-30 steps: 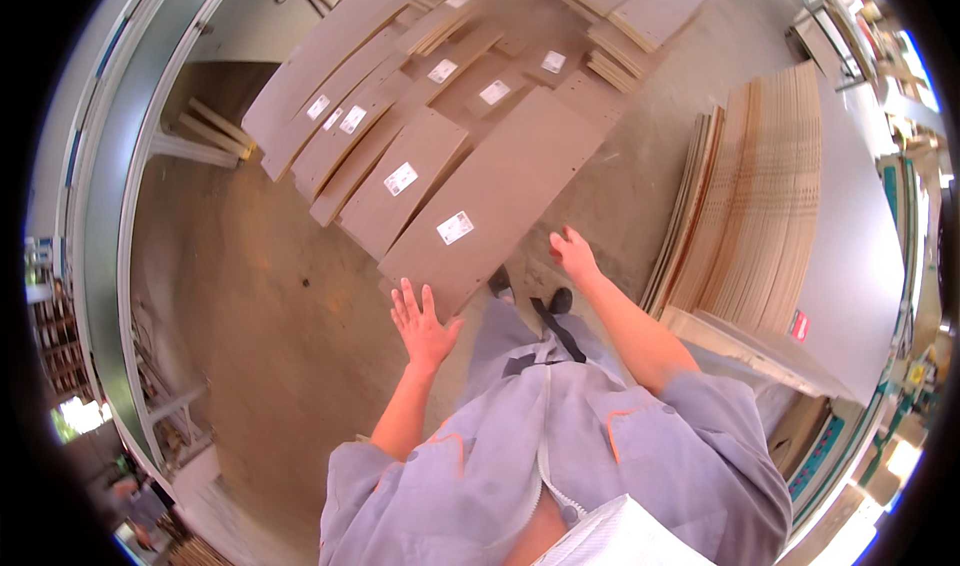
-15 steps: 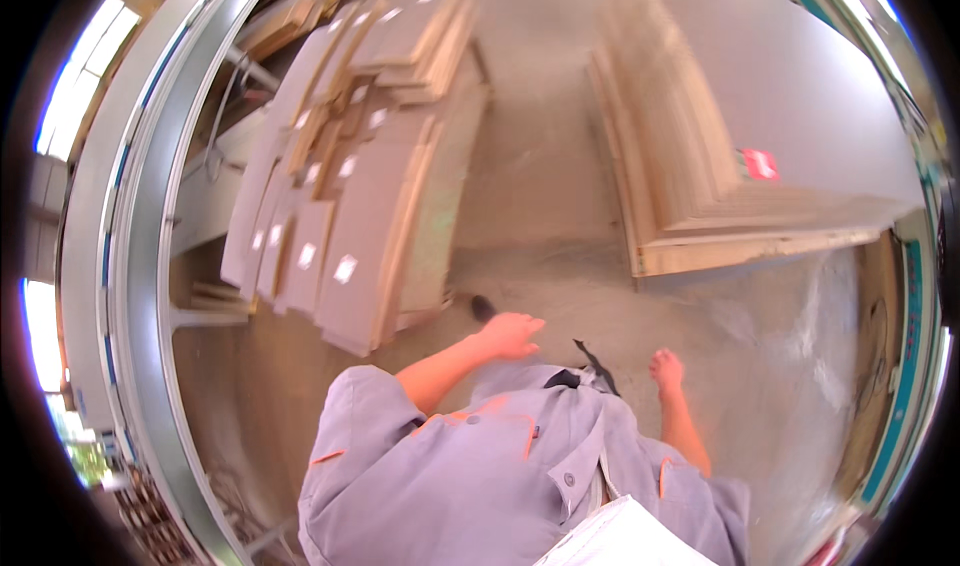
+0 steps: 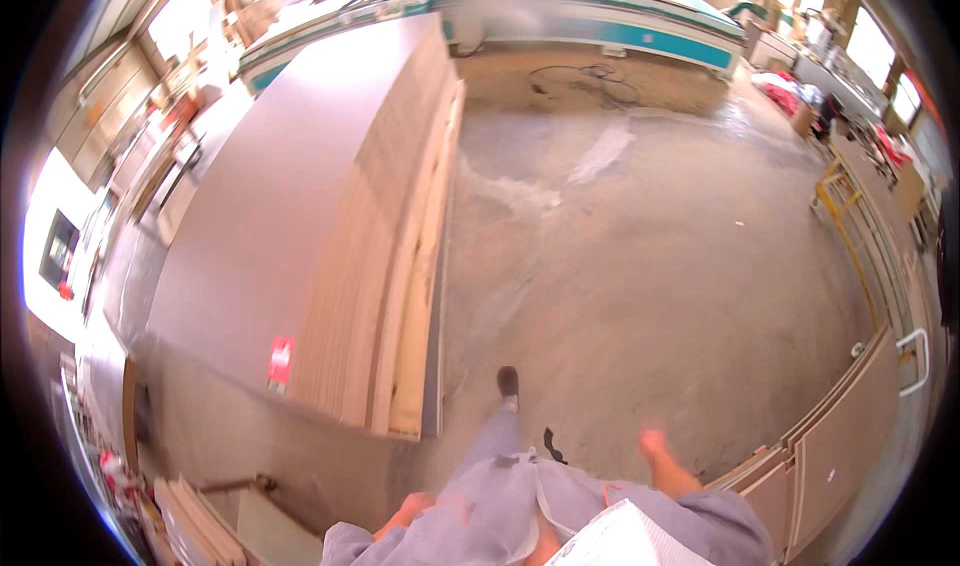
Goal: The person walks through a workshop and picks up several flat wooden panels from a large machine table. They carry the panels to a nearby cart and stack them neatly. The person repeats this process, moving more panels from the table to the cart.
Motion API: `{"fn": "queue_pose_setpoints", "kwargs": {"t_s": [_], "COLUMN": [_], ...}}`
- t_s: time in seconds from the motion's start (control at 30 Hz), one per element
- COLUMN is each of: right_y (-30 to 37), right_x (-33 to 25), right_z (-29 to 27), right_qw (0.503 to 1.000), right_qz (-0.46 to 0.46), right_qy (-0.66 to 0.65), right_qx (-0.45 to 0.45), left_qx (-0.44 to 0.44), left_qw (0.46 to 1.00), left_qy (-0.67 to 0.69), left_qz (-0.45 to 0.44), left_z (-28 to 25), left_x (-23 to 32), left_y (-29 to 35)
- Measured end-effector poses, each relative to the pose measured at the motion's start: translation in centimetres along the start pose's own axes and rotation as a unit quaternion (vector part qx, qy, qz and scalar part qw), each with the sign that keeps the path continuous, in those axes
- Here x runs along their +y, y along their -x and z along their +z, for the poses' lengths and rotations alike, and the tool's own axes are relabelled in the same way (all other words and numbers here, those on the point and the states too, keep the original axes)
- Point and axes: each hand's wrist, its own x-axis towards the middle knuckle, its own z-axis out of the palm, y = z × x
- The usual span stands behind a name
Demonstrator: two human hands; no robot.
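Observation:
My left hand (image 3: pixel 412 507) hangs low beside my grey jacket, blurred and partly hidden by the cloth. My right hand (image 3: pixel 654 443) swings out over the concrete floor, apart from every object; its fingers are smeared by motion. No object shows in either hand. To the left ahead lies a large stack of grey-brown boards (image 3: pixel 265 196) with pale layered edges, a red label (image 3: pixel 281 359) on its near corner. One dark shoe (image 3: pixel 508 380) steps forward beside the stack. A white sheet-like thing (image 3: pixel 632 538) covers part of my chest.
A long turquoise and white machine (image 3: pixel 640 38) spans the far side, with a dark cable (image 3: pixel 600 86) on the floor. To the right stand a yellow metal frame (image 3: pixel 848 221) and leaning panels (image 3: pixel 842 451). More panels (image 3: pixel 195 526) lie at the lower left.
My view has turned right: the large board stack has shifted from the right side to the left. The smaller panel stack has left the centre-left. My left hand has dropped closer to my body.

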Motion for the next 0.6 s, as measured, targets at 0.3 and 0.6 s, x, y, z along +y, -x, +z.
{"fn": "queue_pose_setpoints", "kwargs": {"t_s": [0.3, 0.6], "right_y": [-7.0, -29.5], "right_x": [-11.8, -12.6], "right_z": [-12.7, -26.7], "right_qw": [0.906, 0.584], "right_qz": [0.052, 0.326], "right_qy": [-0.396, -0.743], "right_qx": [-0.141, -0.041], "left_qx": [0.009, 0.122], "left_qw": [0.971, 0.952], "left_qy": [-0.224, -0.062], "left_qz": [0.089, 0.275], "left_z": [-22.2, -38.9], "left_x": [22.2, 78.3], "left_y": [-40.4, -54.4]}}
